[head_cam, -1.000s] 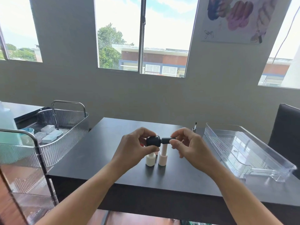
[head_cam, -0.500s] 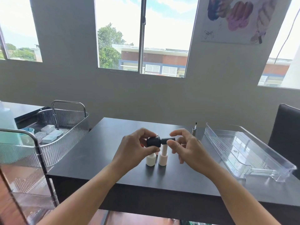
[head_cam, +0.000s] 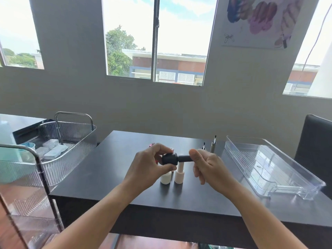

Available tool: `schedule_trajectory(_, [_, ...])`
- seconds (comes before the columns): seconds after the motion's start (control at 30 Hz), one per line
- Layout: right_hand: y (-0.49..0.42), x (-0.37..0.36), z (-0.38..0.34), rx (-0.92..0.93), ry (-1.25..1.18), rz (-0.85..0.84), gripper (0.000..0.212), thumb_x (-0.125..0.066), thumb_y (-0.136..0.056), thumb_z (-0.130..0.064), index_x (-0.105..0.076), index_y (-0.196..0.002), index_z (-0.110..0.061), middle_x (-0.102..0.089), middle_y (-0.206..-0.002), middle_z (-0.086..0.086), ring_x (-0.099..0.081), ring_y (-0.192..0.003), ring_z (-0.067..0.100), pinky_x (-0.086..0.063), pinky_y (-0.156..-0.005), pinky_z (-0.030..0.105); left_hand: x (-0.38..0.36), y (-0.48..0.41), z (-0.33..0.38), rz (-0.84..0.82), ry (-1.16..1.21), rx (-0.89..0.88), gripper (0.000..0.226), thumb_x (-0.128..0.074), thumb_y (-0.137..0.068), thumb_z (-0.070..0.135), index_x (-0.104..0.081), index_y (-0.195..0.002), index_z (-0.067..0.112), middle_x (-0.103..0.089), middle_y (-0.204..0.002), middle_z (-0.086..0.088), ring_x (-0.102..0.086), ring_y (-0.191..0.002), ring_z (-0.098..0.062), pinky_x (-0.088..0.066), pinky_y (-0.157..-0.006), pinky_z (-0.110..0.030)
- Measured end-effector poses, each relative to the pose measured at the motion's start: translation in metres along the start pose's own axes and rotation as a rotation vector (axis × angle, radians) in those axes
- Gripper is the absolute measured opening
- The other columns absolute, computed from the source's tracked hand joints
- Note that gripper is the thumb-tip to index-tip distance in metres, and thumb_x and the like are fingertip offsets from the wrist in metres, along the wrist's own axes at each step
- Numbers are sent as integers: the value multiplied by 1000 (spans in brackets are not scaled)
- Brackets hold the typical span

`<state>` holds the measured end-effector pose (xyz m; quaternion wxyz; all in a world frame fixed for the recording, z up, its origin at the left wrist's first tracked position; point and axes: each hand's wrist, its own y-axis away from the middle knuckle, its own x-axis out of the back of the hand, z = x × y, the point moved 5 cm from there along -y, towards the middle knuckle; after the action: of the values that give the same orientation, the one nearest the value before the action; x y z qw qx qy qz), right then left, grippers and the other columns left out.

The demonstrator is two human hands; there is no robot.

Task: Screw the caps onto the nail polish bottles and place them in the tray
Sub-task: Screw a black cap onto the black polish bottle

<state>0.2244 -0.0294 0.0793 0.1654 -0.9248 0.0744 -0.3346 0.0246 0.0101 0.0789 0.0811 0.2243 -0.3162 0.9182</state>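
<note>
My left hand (head_cam: 147, 168) grips a black nail polish bottle (head_cam: 169, 158), held sideways above the dark table (head_cam: 107, 168). My right hand (head_cam: 208, 168) pinches the bottle's black cap (head_cam: 185, 158) with thumb and forefinger. Below them stand a capped cream bottle (head_cam: 179, 174) and a short white bottle (head_cam: 165, 178). Two brush caps (head_cam: 213, 145) stand upright behind my right hand. A clear plastic tray (head_cam: 269, 166) lies at the right with nothing in it. Small red bottles (head_cam: 152, 144) are partly hidden behind my left hand.
A clear ribbed trolley (head_cam: 59, 141) with small boxes stands left of the table. A dark chair (head_cam: 316, 144) sits at the far right behind the tray. The wall and windows lie beyond the table's far edge.
My right hand's fingers have shifted round the cap, curling lower, while the left hand keeps the bottle in the same place. Nothing on the table has moved.
</note>
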Motion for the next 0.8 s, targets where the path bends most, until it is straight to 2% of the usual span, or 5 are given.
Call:
schedule_trajectory(0.17, [2,-2,-3,117,-22,-5,14,-51,-92,-53,-53,-91,-39,-65,-69,-2,-58,-44,14,-52,-52,33,0,1,-2,0,-16,4,46,-91,-65,27,-59,-85,54,-62,-93,45,-63,-85,9,-47,-70,-4])
schedule_trajectory(0.47, [0,2,0,-4,38,48,73,-25,-78,-88,-60,-64,-26,-63,-49,-4,-57,-37,12,-52,-56,35,-5,0,-2,-20,1,10,39,-90,-65,30,-67,-95,39,-66,-92,34,-64,-79,5,-48,-67,-9])
schedule_trajectory(0.6, [3,1,-2,55,53,-40,43,-34,-84,-80,-55,-90,-43,-69,-67,-5,-61,-44,10,-53,-57,30,-2,-2,-5,-20,13,44,40,-89,-65,30,-66,-96,42,-67,-93,30,-64,-80,3,-60,-67,-30])
schedule_trajectory(0.7, [4,1,-2,112,36,-26,15,-48,-92,-57,-52,-95,-43,-67,-71,-4,-60,-44,13,-52,-53,31,-2,-3,-5,-18,8,40,41,-89,-65,30,-65,-96,44,-66,-92,32,-64,-80,3,-60,-67,-30])
schedule_trajectory(0.8, [5,1,-3,88,44,19,38,-39,-89,-69,-54,-82,-34,-65,-65,-7,-58,-42,11,-50,-52,34,-5,-2,-3,-18,3,32,41,-88,-65,31,-66,-97,43,-66,-95,32,-63,-81,6,-49,-67,-17])
